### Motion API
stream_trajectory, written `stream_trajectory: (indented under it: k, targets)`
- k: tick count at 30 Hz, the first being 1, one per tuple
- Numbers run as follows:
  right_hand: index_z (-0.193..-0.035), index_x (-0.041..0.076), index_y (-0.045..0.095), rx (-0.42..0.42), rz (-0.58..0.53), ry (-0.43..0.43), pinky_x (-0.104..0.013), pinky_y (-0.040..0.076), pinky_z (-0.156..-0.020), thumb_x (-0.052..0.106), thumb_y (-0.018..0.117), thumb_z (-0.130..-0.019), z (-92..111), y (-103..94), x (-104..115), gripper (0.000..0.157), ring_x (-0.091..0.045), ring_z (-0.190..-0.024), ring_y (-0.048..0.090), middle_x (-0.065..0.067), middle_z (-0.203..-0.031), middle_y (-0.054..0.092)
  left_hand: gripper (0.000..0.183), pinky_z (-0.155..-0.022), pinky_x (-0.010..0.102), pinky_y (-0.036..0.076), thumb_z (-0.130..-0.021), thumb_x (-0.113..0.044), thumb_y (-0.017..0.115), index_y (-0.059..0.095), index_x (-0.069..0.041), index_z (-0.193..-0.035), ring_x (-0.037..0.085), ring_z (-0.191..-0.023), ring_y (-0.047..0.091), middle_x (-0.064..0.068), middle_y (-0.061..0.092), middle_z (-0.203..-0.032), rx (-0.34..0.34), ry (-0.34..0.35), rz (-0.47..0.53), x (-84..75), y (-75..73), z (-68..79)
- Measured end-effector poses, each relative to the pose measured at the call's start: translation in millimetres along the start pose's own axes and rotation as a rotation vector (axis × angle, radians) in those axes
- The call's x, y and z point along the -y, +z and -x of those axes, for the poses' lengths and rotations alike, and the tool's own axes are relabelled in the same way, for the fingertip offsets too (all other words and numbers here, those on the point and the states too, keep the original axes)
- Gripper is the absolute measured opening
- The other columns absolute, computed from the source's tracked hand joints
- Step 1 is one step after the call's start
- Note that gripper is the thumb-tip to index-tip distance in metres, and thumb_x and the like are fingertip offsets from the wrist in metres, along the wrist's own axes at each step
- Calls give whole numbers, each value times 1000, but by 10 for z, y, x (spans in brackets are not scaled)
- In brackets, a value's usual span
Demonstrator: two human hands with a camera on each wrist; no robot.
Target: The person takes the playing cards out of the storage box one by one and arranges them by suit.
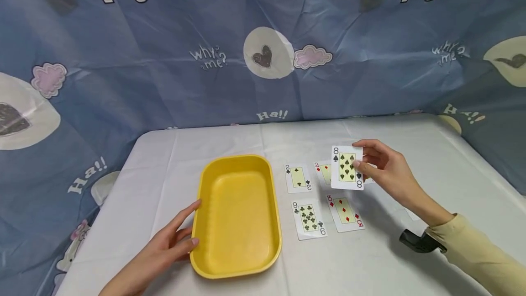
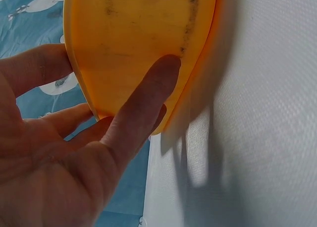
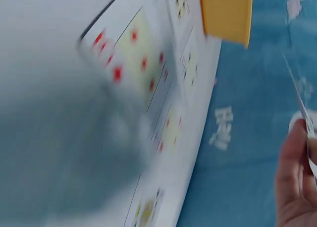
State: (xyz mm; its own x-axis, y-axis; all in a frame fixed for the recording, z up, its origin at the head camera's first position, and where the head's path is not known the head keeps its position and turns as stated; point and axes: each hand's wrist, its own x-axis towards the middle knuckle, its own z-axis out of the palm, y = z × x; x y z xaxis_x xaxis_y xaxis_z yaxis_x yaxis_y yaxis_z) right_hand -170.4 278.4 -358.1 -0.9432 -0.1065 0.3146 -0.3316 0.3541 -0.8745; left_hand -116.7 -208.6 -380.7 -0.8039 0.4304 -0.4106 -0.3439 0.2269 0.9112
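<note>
In the head view my right hand (image 1: 388, 170) pinches an eight of spades (image 1: 346, 168) between thumb and fingers, raised above the table. The right wrist view shows the card (image 3: 302, 95) nearly edge-on. Below it lie a two of diamonds (image 1: 323, 172), partly covered, and a three of diamonds (image 1: 345, 214). To their left are a two of clubs (image 1: 297, 178) and a nine of clubs (image 1: 310, 220). My left hand (image 1: 164, 239) touches the left side of a yellow tray (image 1: 277, 223); in the left wrist view its extended thumb (image 2: 148, 98) lies along the outer wall.
A white cloth (image 1: 320, 264) covers the table, with a blue printed curtain (image 1: 172, 90) behind it. One more card (image 1: 412, 214) shows partly behind the right forearm. A picture card (image 3: 147, 209) lies low in the right wrist view. A black wrist device (image 1: 421, 241) sits at the right cuff.
</note>
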Motion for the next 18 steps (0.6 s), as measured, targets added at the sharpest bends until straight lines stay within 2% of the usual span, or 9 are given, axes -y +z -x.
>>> stream_trajectory:
  k: [3, 7, 11, 14, 18]
  targets:
    - [-128, 3, 55, 61, 66, 21, -31, 55, -58, 1, 69, -90, 53, -178, -61, 41, -16, -78, 63, -13, -98, 63, 76, -91, 44, 53, -101, -26, 58, 9, -24, -159, 32, -127, 52, 27, 24, -156, 11, 6, 7, 1, -3, 5]
    - [-128, 6, 55, 184, 137, 42, -33, 53, -57, 3, 68, -92, 122, -398, -164, 38, -19, -76, 62, -13, -99, 61, 76, -91, 44, 53, -101, -26, 58, 10, -24, -159, 32, -126, 52, 26, 24, -156, 1, 4, 8, 2, -4, 3]
    - [-125, 9, 56, 282, 209, 55, -34, 52, -54, 5, 68, -92, 223, -544, -286, 35, -17, -75, 62, -11, -101, 61, 77, -90, 45, 53, -100, -27, 59, 10, -24, -159, 31, -124, 54, 27, 25, -156, -6, -10, 13, 12, 4, -6]
    - [-120, 9, 58, 315, 272, 60, -32, 52, -54, 4, 70, -90, 291, -586, -378, 33, -15, -78, 63, -9, -102, 62, 77, -90, 45, 53, -100, -27, 59, 10, -24, -159, 31, -123, 55, 27, 26, -155, -10, -14, 9, 11, 8, -6]
    - [-115, 12, 61, 318, 416, 65, -26, 49, -61, 4, 75, -85, 351, -591, -482, 34, -10, -79, 60, -3, -97, 62, 77, -90, 44, 53, -100, -28, 60, 11, -24, -159, 31, -123, 55, 26, 26, -155, -18, -21, 1, 0, 12, -6]
